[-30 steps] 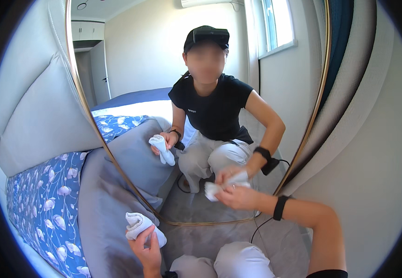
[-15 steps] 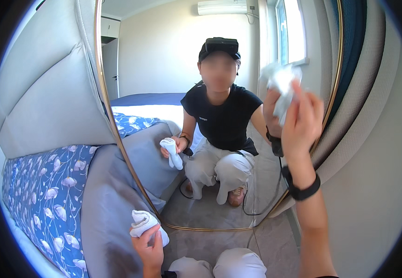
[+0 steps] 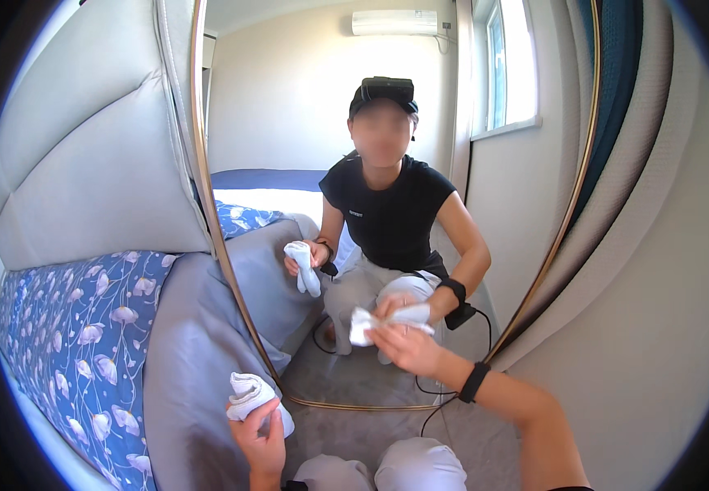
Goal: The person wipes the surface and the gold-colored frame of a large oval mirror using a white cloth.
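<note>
A tall mirror (image 3: pixel 354 404) with a thin gold frame stands in front of me. Its glass reflects a crouching person in a black top and cap. My right hand (image 3: pixel 410 350) is closed on a crumpled white cloth (image 3: pixel 361 327) at the lower middle of the glass. Hand and reflection almost meet there, so the cloth is against the mirror or very close to it. Low at the left, my left hand (image 3: pixel 261 442) grips a folded white cloth (image 3: pixel 250 393) upright, with thumb and fingers around its lower part. The cloth's rolled top shows above them.
A grey bed (image 3: pixel 187 368) with a blue flowered pillow (image 3: pixel 85 352) and padded headboard (image 3: pixel 101 147) is on the left. Curtains (image 3: pixel 641 164) hang on the right beside a pale wall (image 3: pixel 657 344). My knees (image 3: pixel 420 470) are at the bottom. A black cable shows in the reflection.
My right hand has swept down and left with its cloth, from the mirror's upper right to its lower middle. The left hand stays nearly still with its folded cloth. The view has shifted slightly.
</note>
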`<state>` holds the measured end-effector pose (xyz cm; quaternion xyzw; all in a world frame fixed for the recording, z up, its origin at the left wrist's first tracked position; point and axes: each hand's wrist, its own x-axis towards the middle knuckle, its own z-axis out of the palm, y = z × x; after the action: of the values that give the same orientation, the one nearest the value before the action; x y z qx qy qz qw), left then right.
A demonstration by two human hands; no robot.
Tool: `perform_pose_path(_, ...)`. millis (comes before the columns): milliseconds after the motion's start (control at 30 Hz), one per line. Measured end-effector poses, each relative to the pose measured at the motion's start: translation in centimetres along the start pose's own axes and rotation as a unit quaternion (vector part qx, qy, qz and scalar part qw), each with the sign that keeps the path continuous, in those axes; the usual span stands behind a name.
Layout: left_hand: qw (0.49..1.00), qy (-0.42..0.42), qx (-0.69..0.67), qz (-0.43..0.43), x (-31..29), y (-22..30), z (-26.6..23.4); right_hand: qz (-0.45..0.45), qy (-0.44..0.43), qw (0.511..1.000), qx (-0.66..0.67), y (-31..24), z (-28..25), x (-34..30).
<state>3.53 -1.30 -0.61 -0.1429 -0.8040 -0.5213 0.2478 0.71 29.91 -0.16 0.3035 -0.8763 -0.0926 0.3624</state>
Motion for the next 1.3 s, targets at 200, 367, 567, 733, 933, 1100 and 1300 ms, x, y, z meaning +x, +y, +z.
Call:
perform_pose_path(200, 1.000, 0.009, 0.009, 0.011, -0.3, 0.2, -0.7, -0.055, -0.277, 0.946, 0.160, -2.6, 5.5, -16.6)
perform_pose_path(367, 0.998, 0.020, 0.054, -0.026, -0.8, 0.6, -2.7, 0.115, -0.454, 0.859, 0.205, -1.0, 2.0, -28.6)
perform_pose_path(567, 0.998, 0.029, 0.046, -0.022, -0.6, 0.2, -1.7, 0.014, -0.534, 0.835, 0.132, -3.8, 0.3, -33.0)
perform_pose_path(733, 0.999, 0.014, 0.034, -0.019, -0.3, 0.5, -0.7, 0.086, -0.552, 0.810, 0.179, -7.9, 1.0, -26.2)
perform_pose_path(933, 0.998, -0.003, 0.067, 0.006, 0.4, 0.2, -0.7, 0.095, -0.483, 0.847, 0.201, -7.7, 3.8, -19.6)
perform_pose_path(1100, 0.996, -0.010, 0.088, -0.032, 0.0, 0.1, -1.9, 0.090, -0.377, 0.820, 0.421, -9.1, 5.7, -15.2)
perform_pose_path(1300, 0.994, -0.025, 0.060, -0.083, 1.0, -1.1, -2.3, 0.102, -0.321, 0.791, 0.511, -9.2, 3.4, -8.8)
